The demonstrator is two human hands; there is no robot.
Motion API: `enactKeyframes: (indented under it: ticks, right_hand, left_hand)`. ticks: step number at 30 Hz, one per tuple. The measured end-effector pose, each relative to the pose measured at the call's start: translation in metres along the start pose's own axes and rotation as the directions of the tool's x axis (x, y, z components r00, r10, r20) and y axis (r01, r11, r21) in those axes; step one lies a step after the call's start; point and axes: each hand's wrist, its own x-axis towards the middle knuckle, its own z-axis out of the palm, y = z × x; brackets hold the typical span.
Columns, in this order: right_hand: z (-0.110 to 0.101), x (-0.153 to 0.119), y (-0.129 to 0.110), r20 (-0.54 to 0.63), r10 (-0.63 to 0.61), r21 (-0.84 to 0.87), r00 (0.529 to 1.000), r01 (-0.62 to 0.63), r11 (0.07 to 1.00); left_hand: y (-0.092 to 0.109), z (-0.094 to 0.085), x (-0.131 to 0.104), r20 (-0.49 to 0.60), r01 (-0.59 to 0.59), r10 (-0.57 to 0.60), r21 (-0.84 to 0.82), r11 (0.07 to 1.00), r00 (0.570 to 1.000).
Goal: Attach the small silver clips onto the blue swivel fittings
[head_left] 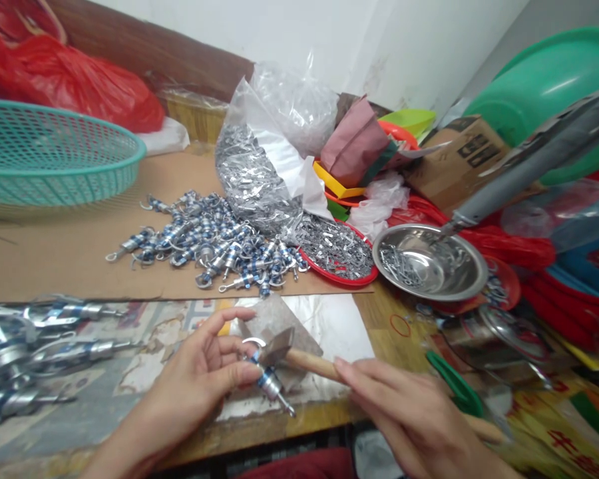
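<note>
My left hand (207,369) has its thumb and fingers closed around a small blue-and-silver metal fitting (269,382) with a curved white-silver hook and a thin pointed end. A hammer (314,364) is gripped by its wooden handle in my right hand (404,406). The hammer's dark head lies against or just over the fitting; I cannot tell whether they touch. Under both sits a flat grey metal plate (304,332) on the bench. Many similar fittings (214,239) are heaped on the cardboard behind, and larger-looking ones (44,352) lie at the left.
A red tray (339,256) of small metal clips stands behind, beside a steel bowl (429,263) with metal pins. A clear bag (254,173) of clips leans over the heap. A turquoise basket (54,153) is at back left. A grey metal arm (529,159) reaches over the bowl.
</note>
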Motion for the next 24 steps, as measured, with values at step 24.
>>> enactKeyframes:
  ticks: [24]
  right_hand:
    - [0.039,0.119,0.149,-0.167,0.382,-0.124,0.909,-0.404,0.906]
  left_hand:
    - [0.006,0.011,-0.003,-0.048,-0.326,0.488,0.685,0.651,0.872]
